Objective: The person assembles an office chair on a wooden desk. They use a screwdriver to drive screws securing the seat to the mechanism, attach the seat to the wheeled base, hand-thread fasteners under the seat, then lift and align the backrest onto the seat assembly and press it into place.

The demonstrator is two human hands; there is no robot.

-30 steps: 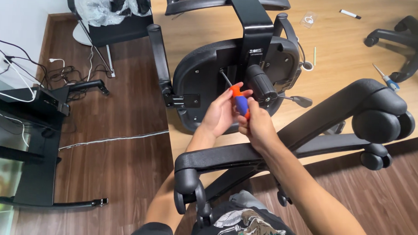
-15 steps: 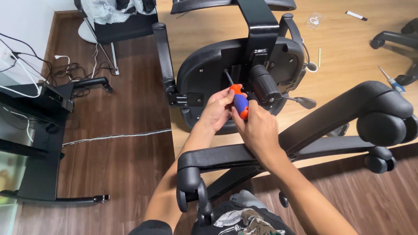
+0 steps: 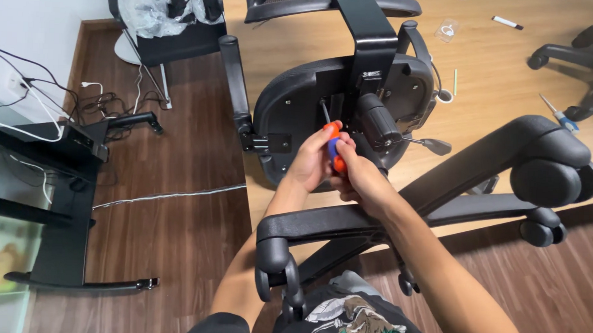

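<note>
Orange-and-blue-handled screwdriver [image 3: 331, 143], tilted, metal tip against the overturned black chair seat's underside [image 3: 299, 101]

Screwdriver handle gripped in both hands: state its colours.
Orange and blue screwdriver handle, seen in the head view, the only one.

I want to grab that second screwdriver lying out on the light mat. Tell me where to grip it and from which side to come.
Take the second screwdriver by its blue handle end, which points toward the near right; the thin shaft points up and left. It lies flat beside the black chair base, so probably come from above, fingers across the handle.
</note>
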